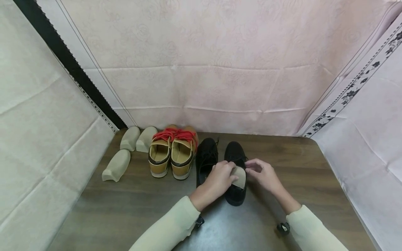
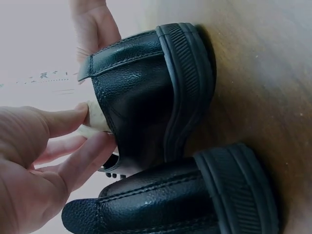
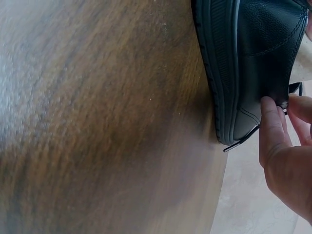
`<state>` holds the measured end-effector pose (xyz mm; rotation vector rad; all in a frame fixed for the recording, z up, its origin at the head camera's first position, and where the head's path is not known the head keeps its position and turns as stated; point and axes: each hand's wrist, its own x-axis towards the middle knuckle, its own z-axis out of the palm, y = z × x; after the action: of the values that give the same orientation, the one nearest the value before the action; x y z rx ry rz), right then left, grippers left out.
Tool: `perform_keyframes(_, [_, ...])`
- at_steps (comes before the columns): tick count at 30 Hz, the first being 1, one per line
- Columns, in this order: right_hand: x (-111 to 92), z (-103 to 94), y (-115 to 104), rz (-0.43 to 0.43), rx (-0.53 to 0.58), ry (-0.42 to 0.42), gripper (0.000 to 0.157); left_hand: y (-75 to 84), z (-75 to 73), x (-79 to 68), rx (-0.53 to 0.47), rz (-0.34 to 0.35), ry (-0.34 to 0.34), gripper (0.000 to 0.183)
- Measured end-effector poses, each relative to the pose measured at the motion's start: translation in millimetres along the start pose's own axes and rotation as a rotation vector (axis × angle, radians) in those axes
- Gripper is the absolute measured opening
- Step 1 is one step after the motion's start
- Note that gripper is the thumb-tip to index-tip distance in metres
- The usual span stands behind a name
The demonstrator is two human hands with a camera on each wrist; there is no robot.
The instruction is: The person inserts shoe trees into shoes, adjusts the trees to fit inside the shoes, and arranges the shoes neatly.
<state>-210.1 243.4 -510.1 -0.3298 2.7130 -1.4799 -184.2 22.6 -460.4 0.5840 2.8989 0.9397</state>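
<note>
My left hand pinches a cream moulded shoe insert between thumb and fingertips. The insert sits partly inside the opening of the right-hand black lace-up shoe, its front hidden within. In the left wrist view, the insert shows at the collar, near the shoe's stitched heel. My right hand grips the same shoe's right side by the laces. Its fingers lie on the outer leather in the right wrist view, with the thumb at the opening's edge. The other black shoe stands just left, partly behind my left hand.
Left of the black shoes stands a pair of tan shoes with red laces. Three more cream inserts lie at the table's far left. Pale patterned cloth hangs behind and along both sides of the wooden table.
</note>
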Motion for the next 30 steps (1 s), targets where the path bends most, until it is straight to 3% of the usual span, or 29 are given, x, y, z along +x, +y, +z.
perform_keyframes(10, [0.1, -1.1, -2.2, -0.004, 0.003, -0.009, 0.024, 0.7, -5.1, 4.6, -0.003, 0.034, -0.031, 0.033])
perform_keyframes(16, [0.7, -0.6, -0.7, -0.001, 0.010, -0.014, 0.023, 2.4, -1.1, 5.9, 0.005, 0.018, -0.043, 0.034])
perform_keyframes(24, [0.1, -0.1, -1.9, 0.007, 0.007, -0.010, 0.024, -0.2, 6.0, 4.0, -0.001, 0.013, 0.019, 0.026])
perform_keyframes(30, [-0.2, 0.2, -3.9, 0.014, 0.004, -0.007, 0.025, -5.1, 7.4, 2.8, -0.038, 0.061, 0.092, 0.025])
